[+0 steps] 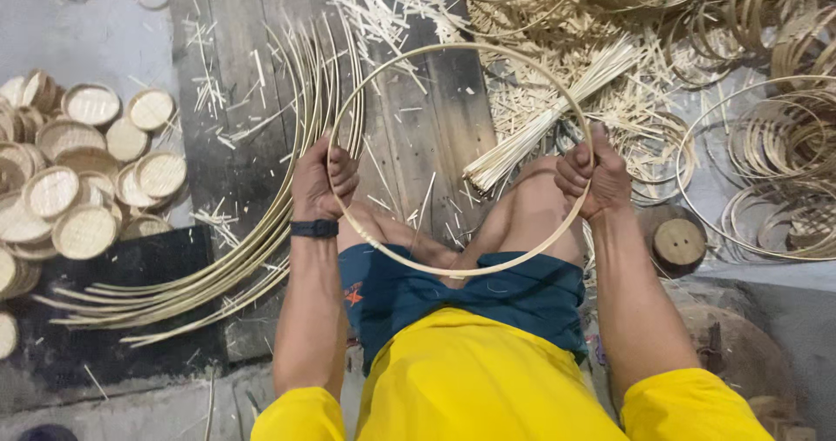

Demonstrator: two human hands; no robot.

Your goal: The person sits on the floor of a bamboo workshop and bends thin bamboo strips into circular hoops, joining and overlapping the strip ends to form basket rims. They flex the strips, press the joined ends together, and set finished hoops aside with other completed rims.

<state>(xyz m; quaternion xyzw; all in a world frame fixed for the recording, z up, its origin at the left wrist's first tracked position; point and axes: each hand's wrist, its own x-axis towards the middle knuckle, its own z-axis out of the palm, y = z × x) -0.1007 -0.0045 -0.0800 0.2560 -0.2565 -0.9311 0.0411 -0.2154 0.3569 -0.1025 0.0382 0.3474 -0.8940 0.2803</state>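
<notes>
I hold a thin bamboo hoop (pixel 453 47) out in front of my knees, bent into a full circle. My left hand (pixel 322 182) grips its left side; a black band sits on that wrist. My right hand (pixel 594 180) is closed on the hoop's right side, thumb up. The hoop's lower arc crosses my blue shorts. A bundle of straight bamboo sticks (pixel 544 119) lies on the floor behind the hoop.
Long curved bamboo strips (pixel 261 232) lie on the dark wooden boards at my left. Several small round woven lids (pixel 83 171) are piled far left. Coils of bamboo hoops (pixel 775 162) and shavings fill the right and top. A round wooden block (pixel 679 242) sits by my right forearm.
</notes>
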